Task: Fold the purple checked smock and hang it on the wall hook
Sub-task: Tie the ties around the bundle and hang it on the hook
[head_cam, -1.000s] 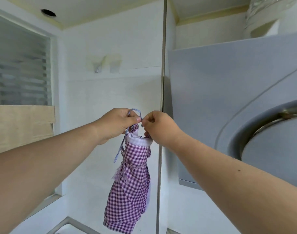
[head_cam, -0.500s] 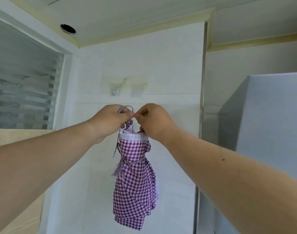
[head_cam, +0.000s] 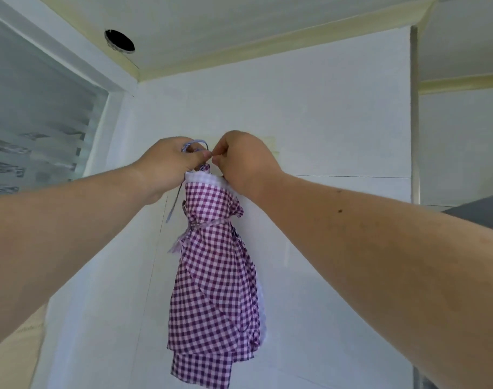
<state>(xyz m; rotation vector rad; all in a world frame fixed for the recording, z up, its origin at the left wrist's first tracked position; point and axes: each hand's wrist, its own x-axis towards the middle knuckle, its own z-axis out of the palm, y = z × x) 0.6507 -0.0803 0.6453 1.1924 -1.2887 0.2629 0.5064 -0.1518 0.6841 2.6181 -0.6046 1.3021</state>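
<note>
Both hands, left hand (head_cam: 169,164) and right hand (head_cam: 243,161), cover the wall hook; the smock (head_cam: 215,276) top is tucked behind them.

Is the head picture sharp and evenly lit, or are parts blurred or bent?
Head view: soft, even daylight with no hard shadows or glare; the smock checks are sharp; the wide lens stretches both forearms near the edges; the window at left looks hazy.

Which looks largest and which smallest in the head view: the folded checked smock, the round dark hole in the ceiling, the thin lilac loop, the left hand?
1. Smock, clearly largest.
2. Left hand.
3 and 4. Ceiling hole and loop: these look alike in extent, and their nearness to the camera differs, so I do not rank them.
</note>
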